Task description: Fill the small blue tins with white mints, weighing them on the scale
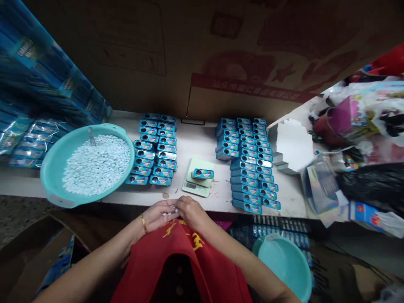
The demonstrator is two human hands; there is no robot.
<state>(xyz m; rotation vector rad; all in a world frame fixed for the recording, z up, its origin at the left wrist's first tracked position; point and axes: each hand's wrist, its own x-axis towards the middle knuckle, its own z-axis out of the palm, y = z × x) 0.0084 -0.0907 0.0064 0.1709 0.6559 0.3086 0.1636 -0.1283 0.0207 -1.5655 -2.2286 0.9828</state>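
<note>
My left hand (158, 215) and my right hand (191, 212) meet just over the front edge of the white table (202, 143). Several pale blue oval candies (168, 213) show between them, lying in my left fingers. My right fingers curl close against them, partly hiding them. A teal plastic basin (50, 168) at the left is heaped with the same candies (97, 166). A small kitchen scale (192, 187) stands ahead of my hands, bearing one blue tin (202, 174). Rows of blue tins (154, 149) lie between basin and scale, with more rows (248, 162) to the right.
A large cardboard box (221, 54) stands behind the table. Blue packaged goods (47, 71) and foil packs (31, 143) are stacked at the left. White card pieces (292, 145), a black plastic bag (369, 187) and mixed packaging lie right. A second teal basin (284, 265) sits below the table.
</note>
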